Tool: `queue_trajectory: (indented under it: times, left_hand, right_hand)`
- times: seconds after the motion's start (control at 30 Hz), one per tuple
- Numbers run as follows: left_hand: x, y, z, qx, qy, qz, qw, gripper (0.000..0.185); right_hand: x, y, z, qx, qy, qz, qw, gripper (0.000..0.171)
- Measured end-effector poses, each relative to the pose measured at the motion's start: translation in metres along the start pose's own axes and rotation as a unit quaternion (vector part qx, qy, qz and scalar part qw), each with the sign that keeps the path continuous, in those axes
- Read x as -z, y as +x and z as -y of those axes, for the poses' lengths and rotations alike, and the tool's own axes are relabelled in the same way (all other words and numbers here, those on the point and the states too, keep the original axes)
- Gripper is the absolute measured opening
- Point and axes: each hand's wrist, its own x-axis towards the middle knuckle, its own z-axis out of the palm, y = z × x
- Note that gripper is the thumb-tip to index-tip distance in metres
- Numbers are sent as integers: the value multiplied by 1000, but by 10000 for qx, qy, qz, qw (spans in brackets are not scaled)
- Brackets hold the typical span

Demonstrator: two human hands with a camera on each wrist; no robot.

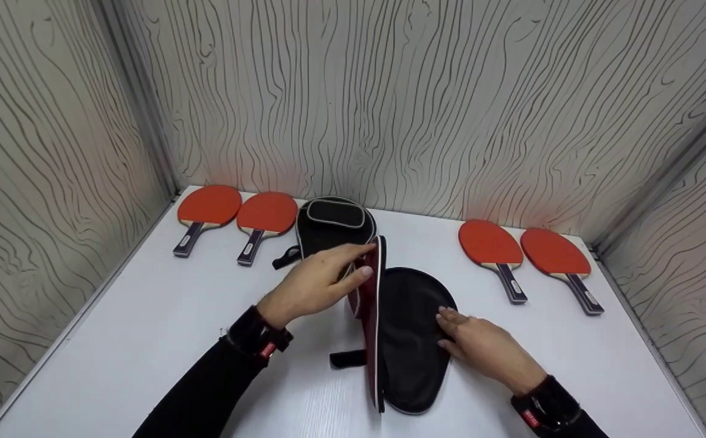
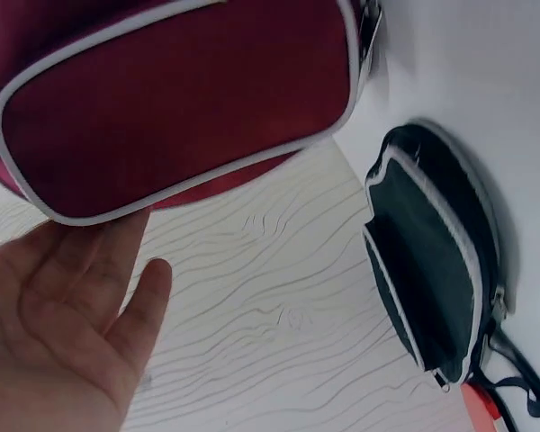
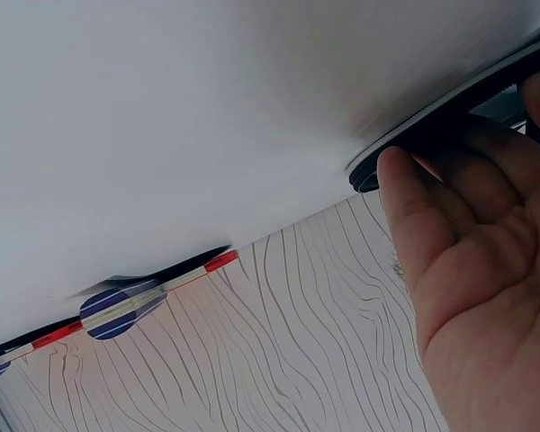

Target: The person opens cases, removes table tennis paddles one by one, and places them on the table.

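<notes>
A red table tennis paddle case (image 1: 373, 304) with white piping lies unfolded in the middle, its red cover standing upright and its black inner half (image 1: 413, 340) flat on the table. My left hand (image 1: 322, 280) touches the upright cover near its top with extended fingers, thumb apart. In the left wrist view, the fingertips of the left hand (image 2: 81, 297) reach under the edge of the red front pocket (image 2: 180, 117). Fingers of my right hand (image 1: 486, 347) rest on the right rim of the black half, fairly straight. The right wrist view shows the right hand (image 3: 486, 243) at the dark rim.
Behind the left hand lies a black paddle case (image 1: 334, 234) with grey piping and a strap. Two red paddles (image 1: 210, 205) (image 1: 267, 213) lie at the back left, two more (image 1: 489, 242) (image 1: 553, 250) at the back right. Wood-patterned walls (image 1: 353, 91) enclose the white table (image 1: 164, 328).
</notes>
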Motion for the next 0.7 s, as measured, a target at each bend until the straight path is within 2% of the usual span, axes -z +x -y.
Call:
queue_trajectory:
  times: [0.17, 0.37, 0.5, 0.57, 0.7]
  left_hand:
    - [-14, 2, 1, -177, -50, 193, 9996, 69]
    - [-34, 5, 4, -96, -320, 207, 9992, 93]
    - [-45, 6, 9, -53, -393, 303, 9988, 97]
    - [-50, 6, 13, -74, -318, 338, 9989, 98]
    - [-59, 3, 17, -115, 128, 424, 9990, 101]
  right_hand:
    - [-1, 1, 0, -2, -19, -28, 10000, 48]
    - [-1, 2, 2, 0, -103, 13, 9999, 48]
    - [0, 3, 2, 21, -105, 65, 9999, 49]
    - [1, 5, 2, 38, -52, 92, 9999, 48]
    - [4, 7, 0, 97, 252, 218, 9994, 49]
